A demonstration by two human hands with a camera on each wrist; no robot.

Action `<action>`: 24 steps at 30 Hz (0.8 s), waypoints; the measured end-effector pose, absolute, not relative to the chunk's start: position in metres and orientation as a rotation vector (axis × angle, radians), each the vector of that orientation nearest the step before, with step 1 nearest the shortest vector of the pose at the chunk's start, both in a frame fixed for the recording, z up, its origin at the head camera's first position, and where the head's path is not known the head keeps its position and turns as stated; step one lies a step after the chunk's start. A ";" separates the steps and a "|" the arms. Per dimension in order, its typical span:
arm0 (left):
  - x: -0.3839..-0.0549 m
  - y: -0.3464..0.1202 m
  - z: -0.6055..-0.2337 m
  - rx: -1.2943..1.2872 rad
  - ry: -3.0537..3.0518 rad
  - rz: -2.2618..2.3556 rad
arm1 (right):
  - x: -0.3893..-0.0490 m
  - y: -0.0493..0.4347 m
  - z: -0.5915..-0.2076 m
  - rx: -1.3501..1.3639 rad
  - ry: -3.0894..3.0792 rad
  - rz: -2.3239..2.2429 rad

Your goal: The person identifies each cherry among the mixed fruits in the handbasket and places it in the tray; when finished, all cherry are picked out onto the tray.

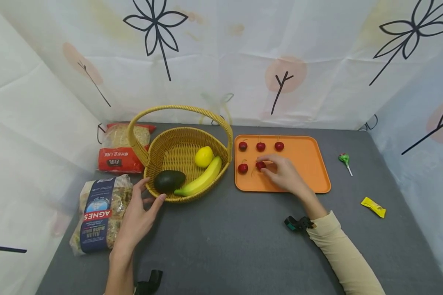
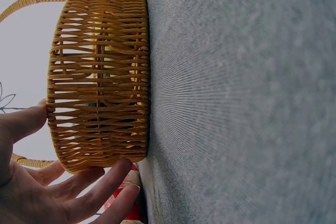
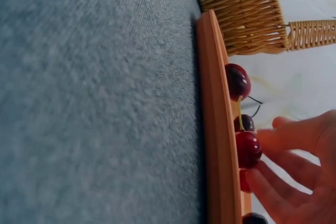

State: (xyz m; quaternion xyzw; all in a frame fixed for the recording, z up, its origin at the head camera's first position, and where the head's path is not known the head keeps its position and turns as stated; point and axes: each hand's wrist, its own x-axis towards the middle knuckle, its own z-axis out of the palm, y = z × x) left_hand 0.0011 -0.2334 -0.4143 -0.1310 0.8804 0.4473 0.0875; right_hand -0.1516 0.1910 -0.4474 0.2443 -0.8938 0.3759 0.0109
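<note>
My left hand (image 1: 142, 213) touches the near left side of a yellow wicker basket (image 1: 186, 132). In the left wrist view its thumb meets the rim and its extended fingers lie against the woven wall. Inside the basket are an avocado (image 1: 170, 181), a lemon (image 1: 204, 157) and a banana (image 1: 203, 179). Over an orange tray (image 1: 302, 164), my right hand (image 1: 286, 176) pinches a red cherry (image 3: 248, 149) between thumb and fingers, low at the tray. Near it sit several other cherries: one at left (image 1: 243, 168) and a row behind (image 1: 260, 146).
Left of the basket lie a red-labelled clear bag (image 1: 119, 157) and a blue-labelled AGNESI pasta bag (image 1: 99, 217). A green-wrapped lollipop (image 1: 344, 159) and a yellow wrapped candy (image 1: 373, 207) lie right of the tray. Printed white curtains (image 1: 221, 53) surround the grey table (image 1: 221, 250).
</note>
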 end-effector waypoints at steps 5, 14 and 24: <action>0.000 -0.232 -0.415 -0.390 2.642 1.318 | -0.154 0.186 -0.449 0.745 -2.833 1.161; 0.001 -0.236 -0.410 -0.349 2.728 1.181 | -0.154 0.181 -0.451 0.647 -2.895 1.076; 0.003 -0.246 -0.377 -0.290 2.908 0.903 | -0.151 0.179 -0.452 0.537 -2.923 1.032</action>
